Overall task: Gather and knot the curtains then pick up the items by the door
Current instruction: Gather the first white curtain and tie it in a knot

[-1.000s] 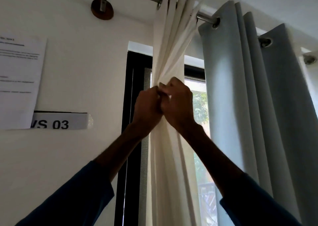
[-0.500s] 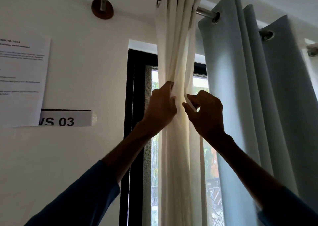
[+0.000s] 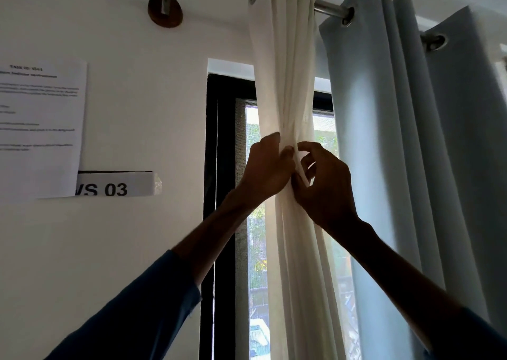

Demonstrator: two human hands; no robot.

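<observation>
Right hand (image 3: 326, 187) has closed in on the left hand (image 3: 267, 170) since half a second back, and both meet on the cream sheer curtain (image 3: 288, 71). Left hand grips the bunched bundle; right hand pinches one fold just beside it (thumb and forefinger, I think). To do it well: keep left tight, feed folds in evenly, knot after. Grey eyelet curtain (image 3: 384, 140) hangs right of the right hand, ungathered. Left fingertips are hidden by fabric, curtain bottoms cut off, door items out of frame

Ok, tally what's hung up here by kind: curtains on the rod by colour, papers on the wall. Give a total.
White curtain: 1
Grey-blue curtain: 1
Printed sheet: 1
"VS 03" label: 1
Total: 4
</observation>
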